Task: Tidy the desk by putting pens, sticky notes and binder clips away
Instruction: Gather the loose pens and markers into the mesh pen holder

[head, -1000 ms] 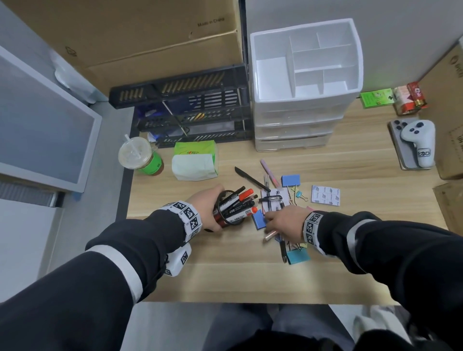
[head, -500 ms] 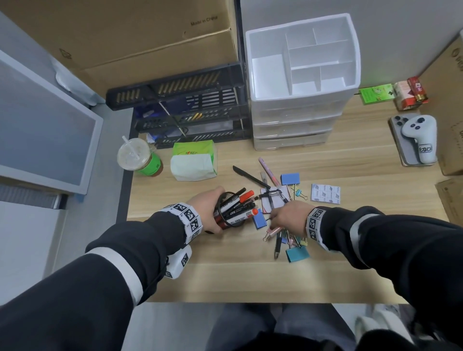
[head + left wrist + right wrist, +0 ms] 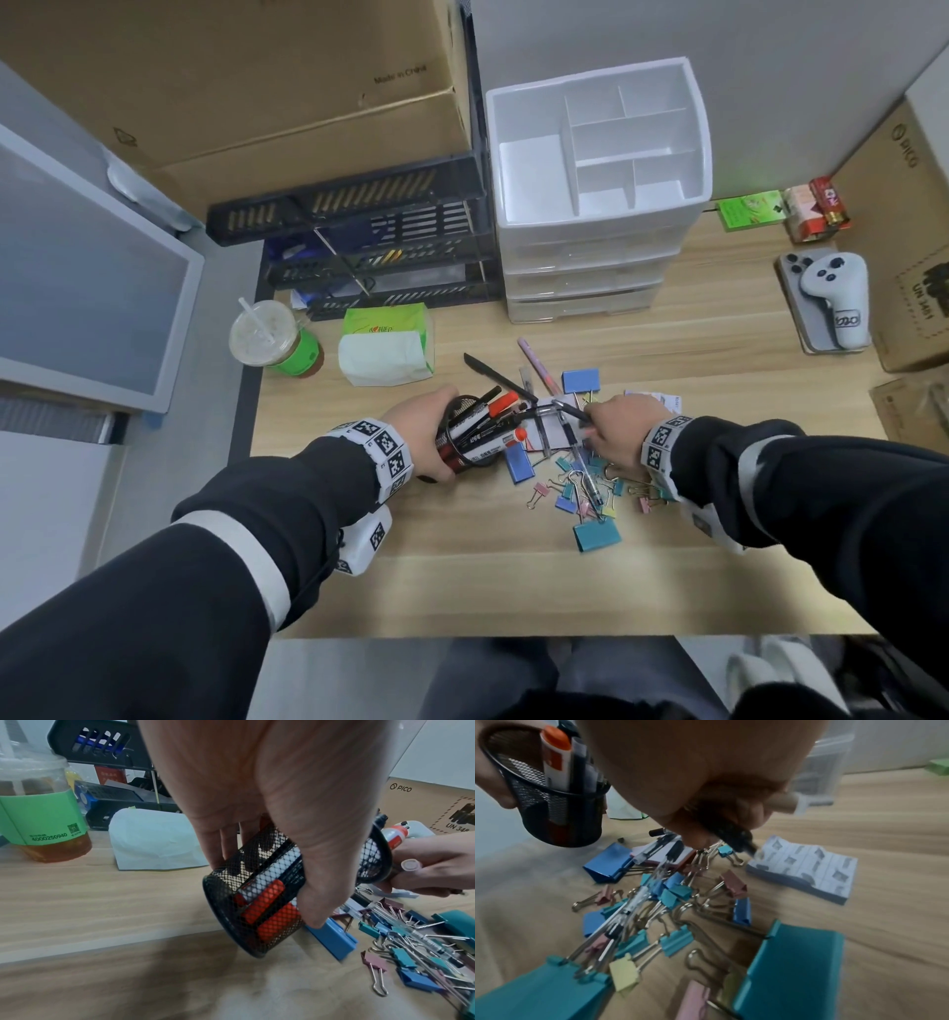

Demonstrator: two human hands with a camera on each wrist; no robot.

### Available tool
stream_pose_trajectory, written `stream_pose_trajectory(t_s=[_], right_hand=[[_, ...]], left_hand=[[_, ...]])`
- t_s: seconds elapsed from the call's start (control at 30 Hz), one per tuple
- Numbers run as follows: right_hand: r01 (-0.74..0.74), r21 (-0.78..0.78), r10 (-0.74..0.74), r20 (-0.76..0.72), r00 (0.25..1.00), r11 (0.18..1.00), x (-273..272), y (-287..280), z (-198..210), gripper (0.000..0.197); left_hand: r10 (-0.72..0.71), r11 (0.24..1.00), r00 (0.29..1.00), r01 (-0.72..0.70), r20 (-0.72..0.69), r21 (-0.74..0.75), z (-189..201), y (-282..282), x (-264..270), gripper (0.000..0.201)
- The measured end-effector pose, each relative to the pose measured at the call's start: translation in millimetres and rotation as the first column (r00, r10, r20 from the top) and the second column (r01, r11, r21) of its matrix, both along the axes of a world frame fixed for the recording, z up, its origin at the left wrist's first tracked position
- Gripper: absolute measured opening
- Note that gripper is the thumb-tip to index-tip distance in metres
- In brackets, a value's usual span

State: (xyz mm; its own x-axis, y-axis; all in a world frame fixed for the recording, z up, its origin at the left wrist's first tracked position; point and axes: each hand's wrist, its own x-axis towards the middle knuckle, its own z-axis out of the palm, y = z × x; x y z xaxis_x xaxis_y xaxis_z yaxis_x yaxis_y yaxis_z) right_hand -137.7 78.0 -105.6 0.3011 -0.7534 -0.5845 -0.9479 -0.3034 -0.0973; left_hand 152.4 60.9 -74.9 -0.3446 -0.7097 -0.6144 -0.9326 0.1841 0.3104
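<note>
My left hand [image 3: 429, 429] grips a black mesh pen cup [image 3: 470, 444], tilted to the right, with several markers in it; in the left wrist view the cup [image 3: 257, 902] is lifted off the wood. My right hand [image 3: 616, 426] grips a black pen [image 3: 570, 411] and a pale one [image 3: 782, 803] just right of the cup's mouth. Several coloured binder clips [image 3: 580, 493] and a clear pen [image 3: 585, 473] lie below that hand. A white patterned sticky pad [image 3: 805, 870] lies to their right. Farther back lie a black pen [image 3: 488, 372], a pink pen [image 3: 534, 365] and a blue clip [image 3: 580, 380].
A white organiser with drawers [image 3: 585, 277] stands at the back, with a black tray rack [image 3: 359, 246] to its left. A drink cup [image 3: 272, 339] and a tissue pack [image 3: 385, 349] sit at the left. A controller [image 3: 832, 298] and cardboard boxes are at the right.
My right hand has come up off the clip pile with pens in its grip and moved toward the cup's mouth, uncovering the clips. The left hand still holds the tilted cup.
</note>
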Motion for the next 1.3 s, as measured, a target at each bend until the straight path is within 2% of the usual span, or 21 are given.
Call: stream_pose_trajectory(t_s=[0.17,0.37,0.5,0.7,0.8,0.93,1.03,1.13,1.17,1.3], right_hand=[[0.172,0.107,-0.181,0.082,0.98,0.979,14.3,4.4,-17.3,0.023],[0.199,0.093,-0.203,0.039,0.978,0.976,22.2,7.3,-20.3,0.037],[0.215,0.13,-0.218,0.009,0.976,0.968,23.8,3.5,-19.4,0.03],[0.399,0.163,-0.418,0.105,0.902,0.903,12.3,-10.4,2.8,0.026],[0.499,0.188,-0.533,0.274,0.801,0.846,7.5,-23.5,15.2,0.02],[0.582,0.272,-0.627,0.511,0.587,0.766,12.6,-42.4,44.7,0.028],[0.586,0.324,-0.62,0.665,0.418,0.743,26.1,-51.2,73.5,0.035],[0.596,0.416,-0.639,0.735,0.224,0.687,43.2,-53.1,90.3,0.027],[0.593,0.432,-0.639,0.746,0.189,0.68,49.1,-51.9,93.2,0.025],[0.591,0.43,-0.619,0.77,0.155,0.682,64.9,-45.6,88.9,0.025]], left_hand=[[-0.001,1.0,1.0,0.001,0.017,0.004,-2.6,1.8,0.8,0.076],[0.003,1.0,1.0,-0.004,0.03,0.011,-4.8,5.8,0.7,0.078],[0.012,1.0,1.0,-0.013,0.026,0.028,-3.3,6.7,0.8,0.081],[0.011,1.0,0.998,-0.012,0.057,0.016,7.0,4.1,-2.4,0.077],[0.02,0.999,0.997,-0.022,0.073,0.028,11.4,2.0,-9.0,0.08],[0.006,0.999,0.996,-0.011,0.094,0.048,16.1,-2.3,-20.2,0.08],[0.009,0.999,0.994,-0.014,0.113,0.048,18.9,-5.7,-25.7,0.078],[0.027,0.999,0.992,-0.032,0.12,0.042,19.9,-7.9,-29.3,0.075],[0.036,0.999,0.993,-0.04,0.116,0.037,19.8,-8.2,-30.2,0.075],[0.056,0.998,0.994,-0.057,0.098,0.011,21.4,-7.3,-35.4,0.077]])
